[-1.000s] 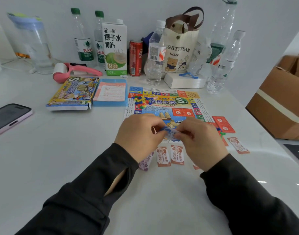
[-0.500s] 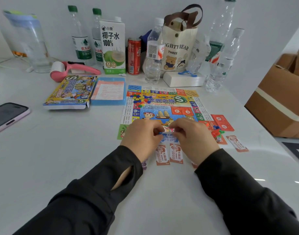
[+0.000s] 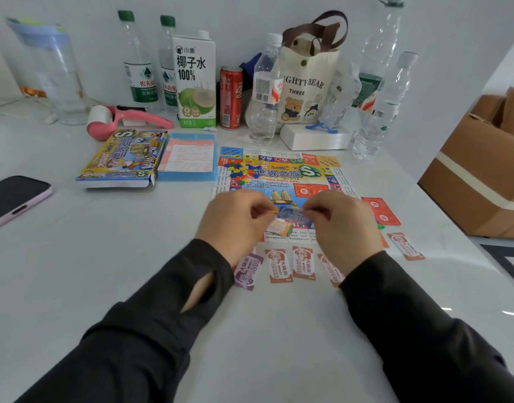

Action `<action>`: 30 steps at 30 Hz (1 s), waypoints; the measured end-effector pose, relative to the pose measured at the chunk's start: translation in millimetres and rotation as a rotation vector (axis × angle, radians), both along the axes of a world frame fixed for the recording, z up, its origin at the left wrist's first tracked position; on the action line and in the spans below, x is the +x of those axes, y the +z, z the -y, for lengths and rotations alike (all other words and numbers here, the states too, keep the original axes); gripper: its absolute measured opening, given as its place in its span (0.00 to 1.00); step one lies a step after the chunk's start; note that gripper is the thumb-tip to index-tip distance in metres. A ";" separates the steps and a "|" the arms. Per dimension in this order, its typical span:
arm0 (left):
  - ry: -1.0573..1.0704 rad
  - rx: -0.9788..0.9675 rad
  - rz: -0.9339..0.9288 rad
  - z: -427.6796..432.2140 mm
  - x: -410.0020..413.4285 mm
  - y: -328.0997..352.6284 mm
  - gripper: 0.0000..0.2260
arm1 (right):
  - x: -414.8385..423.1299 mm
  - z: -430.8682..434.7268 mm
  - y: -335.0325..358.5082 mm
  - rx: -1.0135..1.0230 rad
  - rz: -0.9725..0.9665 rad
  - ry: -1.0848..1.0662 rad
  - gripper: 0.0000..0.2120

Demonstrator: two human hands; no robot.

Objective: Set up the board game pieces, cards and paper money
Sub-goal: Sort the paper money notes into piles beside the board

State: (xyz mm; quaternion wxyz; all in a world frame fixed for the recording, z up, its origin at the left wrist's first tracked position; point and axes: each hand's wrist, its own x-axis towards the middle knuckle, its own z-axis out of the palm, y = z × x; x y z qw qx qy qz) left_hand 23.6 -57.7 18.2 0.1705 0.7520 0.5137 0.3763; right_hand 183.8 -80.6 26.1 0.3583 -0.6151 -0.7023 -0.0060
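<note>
Both hands are up over the near edge of the board (image 3: pixel 279 175), fingers curled. Left hand (image 3: pixel 235 219) and right hand (image 3: pixel 341 225) each pinch one end of a blue note (image 3: pixel 293 215), stretched between them just above the board. There's a small yellow bit at the left fingertips, can't tell what it is. A yellow-orange note (image 3: pixel 279 228) lies on the board right under the blue one. The board is flat on the table (image 3: pixel 133 271), with loose coloured pieces (image 3: pixel 238 169) heaped near its far-left corner. Red cards (image 3: pixel 380 210) sit just off the board's right edge. On the table in front of the board: a purple note (image 3: pixel 247 270), then a row of orange notes (image 3: pixel 303 263), the rightmost partly under the right wrist. A stray note (image 3: pixel 405 245), also orange, lies off to the right, apart from the row. The game box (image 3: pixel 121 158) and a blue tray (image 3: pixel 188 175) with a printed sheet (image 3: pixel 191 157) in it sit side by side left of the board. Phone (image 3: pixel 14 199) is face up at the far left. Bottles (image 3: pixel 139 62), a carton (image 3: pixel 196 82), a can (image 3: pixel 231 97) and a tote (image 3: pixel 305 82) line the wall behind.
</note>
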 end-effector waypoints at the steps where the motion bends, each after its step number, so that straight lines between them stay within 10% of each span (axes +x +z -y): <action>1: 0.030 -0.022 0.015 -4.7 -7.5 2.4 0.06 | 0.9 -1.9 3.6 -0.038 -0.081 -0.044 0.06; 7: 0.008 -0.184 -0.314 -22.0 -37.8 6.0 0.17 | -2.2 -17.8 11.3 -0.315 -0.356 -0.056 0.04; 30: 0.055 -0.263 -0.464 -30.4 -31.6 -6.3 0.19 | -17.1 -30.8 -10.1 -0.392 0.104 -0.157 0.04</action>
